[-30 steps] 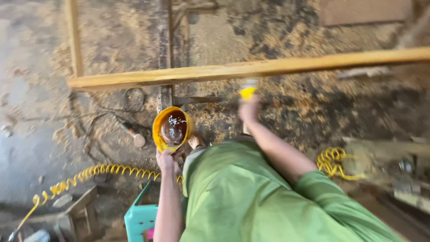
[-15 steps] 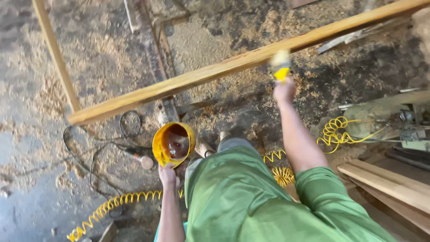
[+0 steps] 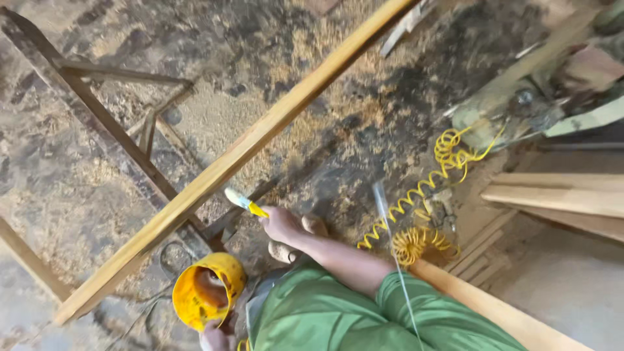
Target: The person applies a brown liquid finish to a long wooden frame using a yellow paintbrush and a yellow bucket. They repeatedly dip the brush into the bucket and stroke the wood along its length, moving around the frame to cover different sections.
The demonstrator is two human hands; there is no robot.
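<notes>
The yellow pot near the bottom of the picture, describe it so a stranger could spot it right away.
Follow the long pale wooden strip down to its lower left end. Just right of it, the left hand holds the yellow pot: round, stained inside with dark liquid, unlike the coiled yellow hose.

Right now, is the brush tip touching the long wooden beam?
Cannot tell. In the head view the brush, held by the right hand, has its pale tip beside the edge of the long wooden beam; looking from above, no contact or gap shows plainly.

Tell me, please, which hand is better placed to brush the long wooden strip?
Probably the right hand: it holds the yellow-handled brush just beside the strip. The left hand grips the yellow pot.
</notes>
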